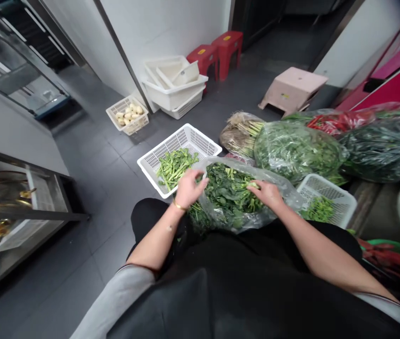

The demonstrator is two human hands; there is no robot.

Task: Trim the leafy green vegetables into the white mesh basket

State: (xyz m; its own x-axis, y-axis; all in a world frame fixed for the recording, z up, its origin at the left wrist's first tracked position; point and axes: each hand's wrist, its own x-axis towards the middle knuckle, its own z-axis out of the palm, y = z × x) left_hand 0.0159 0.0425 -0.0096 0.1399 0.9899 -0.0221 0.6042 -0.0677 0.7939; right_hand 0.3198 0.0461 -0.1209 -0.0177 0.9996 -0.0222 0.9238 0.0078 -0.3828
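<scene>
A clear plastic bag (286, 190) full of dark leafy greens (226, 188) lies open in front of my lap. Over its right part, my right hand (268, 194) pinches a pale green vegetable stem (252, 185) between thumb and fingers. My left hand (190, 189) is at the bag's left edge, its fingers curved and apart from the thumb, with nothing visible between them. Just beyond that hand sits a white slotted basket (205, 143) holding trimmed green stems (175, 165). To the right of the bag, another white basket (343, 200) contains cut green pieces (319, 208).
Bagged greens (297, 146), rooted stalks (240, 134) and red peppers (341, 122) crowd the right side. Ahead are a small basket of pale vegetables (129, 114), stacked white bins (171, 96), red stools (228, 52) and a pink stool (295, 87). A metal shelf (44, 214) stands left.
</scene>
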